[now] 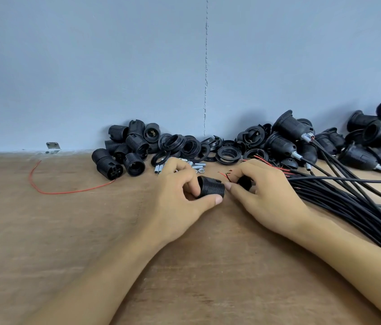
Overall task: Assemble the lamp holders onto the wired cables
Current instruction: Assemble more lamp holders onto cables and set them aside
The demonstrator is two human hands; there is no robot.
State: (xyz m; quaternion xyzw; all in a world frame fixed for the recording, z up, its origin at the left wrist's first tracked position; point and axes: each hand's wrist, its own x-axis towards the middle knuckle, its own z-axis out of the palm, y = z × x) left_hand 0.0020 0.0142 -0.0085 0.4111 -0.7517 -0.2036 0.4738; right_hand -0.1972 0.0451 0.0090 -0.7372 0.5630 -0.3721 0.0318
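Lamp holder (210, 187): black ribbed plastic, probably light and rigid, low over the worktop (67, 231) at centre. Best gripped across the threaded barrel (ridges against slipping). Pinched there by left hand (180, 191), thumb underneath, fingers curled over. Right hand (266, 191) just beside, clenched round a small black piece (244, 182), red and black wire tips (225, 175) poking out; cables (348, 202) bundled at right, likely limp.

I grip a ribbed matt plastic holder (210, 187) and a smooth black cap (244, 182), over my rough wooden table (67, 231).
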